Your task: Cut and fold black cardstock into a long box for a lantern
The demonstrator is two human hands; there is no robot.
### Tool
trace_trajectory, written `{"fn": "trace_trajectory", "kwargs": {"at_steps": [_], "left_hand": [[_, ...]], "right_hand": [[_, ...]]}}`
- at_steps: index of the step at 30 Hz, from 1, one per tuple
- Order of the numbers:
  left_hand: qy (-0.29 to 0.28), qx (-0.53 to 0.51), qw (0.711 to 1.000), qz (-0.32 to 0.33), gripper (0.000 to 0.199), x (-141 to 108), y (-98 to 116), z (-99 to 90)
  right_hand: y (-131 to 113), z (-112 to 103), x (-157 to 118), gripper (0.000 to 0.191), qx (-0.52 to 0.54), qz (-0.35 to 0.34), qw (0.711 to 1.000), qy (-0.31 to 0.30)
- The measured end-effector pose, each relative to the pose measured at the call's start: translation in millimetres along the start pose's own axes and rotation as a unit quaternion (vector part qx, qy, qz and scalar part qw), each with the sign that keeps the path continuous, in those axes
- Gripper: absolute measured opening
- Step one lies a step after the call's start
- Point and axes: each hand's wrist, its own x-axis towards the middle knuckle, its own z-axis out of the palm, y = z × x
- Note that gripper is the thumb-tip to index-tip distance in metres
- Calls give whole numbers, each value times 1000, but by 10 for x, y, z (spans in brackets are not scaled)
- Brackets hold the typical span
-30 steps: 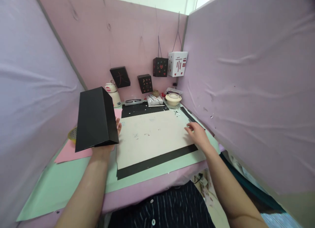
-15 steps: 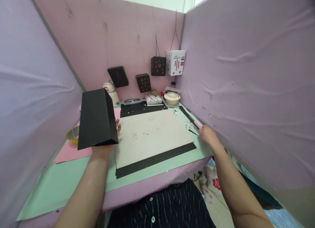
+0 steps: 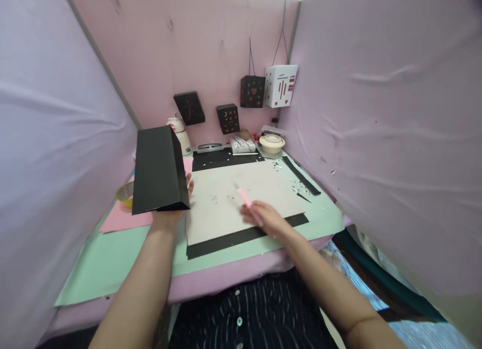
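Note:
A folded black card box [image 3: 156, 170] rests on my left hand [image 3: 189, 186], which supports it from beneath and behind; some fingertips show past its right side. My right hand [image 3: 261, 216] is closed round a pink craft knife [image 3: 245, 197], its tip pointing up and left over the white board [image 3: 222, 188]. The knife is a little blurred by motion. Black card strips stick out under the board's front and back edges.
A yellow tape roll [image 3: 124, 194] and pink paper [image 3: 126, 219] lie at the left. Black paper strips [image 3: 301, 176] and scraps lie at the right. Behind stand a white bottle [image 3: 184, 139] and a lidded bowl [image 3: 271, 144]; decorated boxes [image 3: 253, 91] hang above.
My right hand has come from the table's right side to over the board, bringing the pink knife. The view has shifted slightly; my left hand still holds the black box.

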Motion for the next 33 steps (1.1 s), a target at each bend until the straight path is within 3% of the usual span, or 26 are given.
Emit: {"fn": "trace_trajectory", "kwargs": {"at_steps": [1,3,4,7,11,14,16,19,21,23,25,27,29,31,33], "left_hand": [[2,0,1000,0,40,3,-10,-6],[0,-4,1000,0,40,7,-34,-11],[-3,-4,1000,5,40,7,-46,-11],[-10,4,1000,-2,38,1,-69,3],[-4,6,1000,-1,38,-25,-66,32],[-2,1,1000,1,36,-35,-60,31],[-7,2,1000,3,34,-35,-61,22],[-15,3,1000,7,33,-34,-59,15],[-17,1,1000,8,34,-36,-51,23],[-15,-1,1000,6,34,-39,-40,40],[-8,-6,1000,4,34,-41,-31,57],[-1,-11,1000,0,35,-41,-26,68],[2,-11,1000,-1,35,-41,-26,71],[2,-8,1000,-3,35,-42,-30,68],[1,-8,1000,-2,36,-41,-34,62]], "right_hand": [[-3,-135,40,22,-110,-34,989,89],[7,-453,135,24,-173,-54,965,191],[29,-598,186,25,-257,-86,934,232],[165,-846,306,28,-444,-121,860,219],[299,-802,255,28,-518,-143,828,161],[200,-620,-63,30,-445,-240,854,123],[96,-419,-419,30,-343,-288,893,39],[61,-36,-1007,36,-170,-232,950,-122],[150,177,-1294,39,-81,-170,962,-199],[275,279,-1429,37,-50,-164,965,-200],[364,257,-1428,37,-114,-221,956,-156],[377,146,-1361,42,-255,-296,911,-131],[314,-18,-1314,51,-413,-327,836,-156],[200,-219,-1354,49,-556,-268,767,-176],[68,-454,-1485,27,-678,-120,711,-141]]}}
